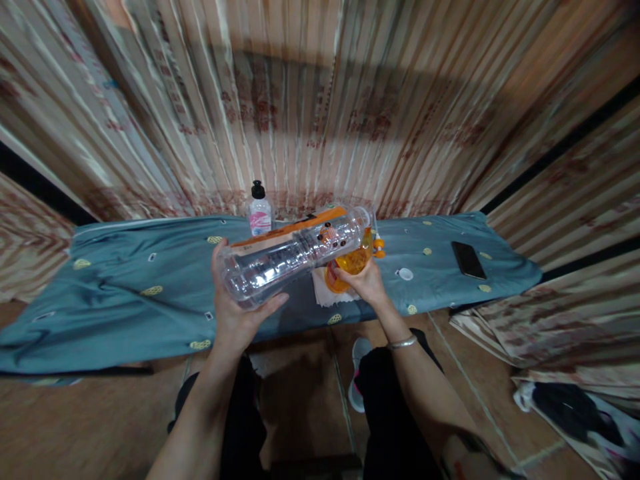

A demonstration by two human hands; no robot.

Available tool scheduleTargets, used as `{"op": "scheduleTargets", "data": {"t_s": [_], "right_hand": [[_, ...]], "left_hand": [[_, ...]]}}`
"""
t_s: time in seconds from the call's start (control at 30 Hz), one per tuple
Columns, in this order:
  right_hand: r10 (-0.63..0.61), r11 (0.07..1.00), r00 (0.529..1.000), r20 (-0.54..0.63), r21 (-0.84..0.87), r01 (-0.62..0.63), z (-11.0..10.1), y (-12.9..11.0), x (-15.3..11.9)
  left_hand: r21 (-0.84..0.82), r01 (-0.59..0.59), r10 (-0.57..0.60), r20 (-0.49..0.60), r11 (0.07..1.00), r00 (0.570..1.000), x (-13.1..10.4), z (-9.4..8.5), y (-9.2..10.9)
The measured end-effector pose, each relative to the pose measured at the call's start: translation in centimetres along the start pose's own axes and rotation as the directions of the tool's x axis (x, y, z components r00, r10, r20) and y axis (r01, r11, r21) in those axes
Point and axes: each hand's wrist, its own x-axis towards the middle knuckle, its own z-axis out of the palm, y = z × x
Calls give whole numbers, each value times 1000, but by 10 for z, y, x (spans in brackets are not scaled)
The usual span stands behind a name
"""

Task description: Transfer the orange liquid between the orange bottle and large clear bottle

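My left hand [243, 313] is closed round the base of a large clear plastic bottle [295, 257] with an orange label. This bottle lies tilted, its neck raised toward the right. Beneath that neck, my right hand [367, 280] grips a smaller bottle of amber liquid [354, 260], which leans over a white paper sheet [324, 290]. The clear bottle's neck overlaps the top of the amber bottle, so I cannot tell whether they touch. Small orange pieces [379, 248] show just right of the amber bottle.
A clear bottle with a black cap [259, 210] stands behind on the blue patterned cloth [165, 267]. On the right side lies a black phone [469, 260]. Striped curtains [310, 100] hang behind and at both sides. Dark and white fabric [575, 413] lies at the lower right.
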Motion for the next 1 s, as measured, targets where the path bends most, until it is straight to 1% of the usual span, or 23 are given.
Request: {"op": "scheduleTargets", "data": {"t_s": [0.1, 0.23, 0.47, 0.67, 0.87, 1.0], "right_hand": [[-1, 1000, 1000, -9, 1, 1, -1, -1, 0], [6, 1000, 1000, -20, -1, -6, 0, -1, 0], [3, 1000, 1000, 17, 13, -3, 0, 2, 0], [-3, 1000, 1000, -7, 4, 3, 1, 3, 0], [-8, 1000, 1000, 10, 1, 8, 1, 4, 1], [-8, 1000, 1000, -2, -4, 8, 0, 3, 1]], "left_hand": [[14, -16, 16, -17, 1000, 1000, 1, 0, 0], [3, -29, 29, -11, 1000, 1000, 1, 0, 0], [-16, -3, 3, -13, 1000, 1000, 0, 1, -2], [8, -50, 50, -14, 999, 999, 1, 0, -2], [34, 2, -2, -13, 999, 1000, 1, 0, 0], [24, -24, 24, -25, 999, 999, 0, 1, 0]]}}
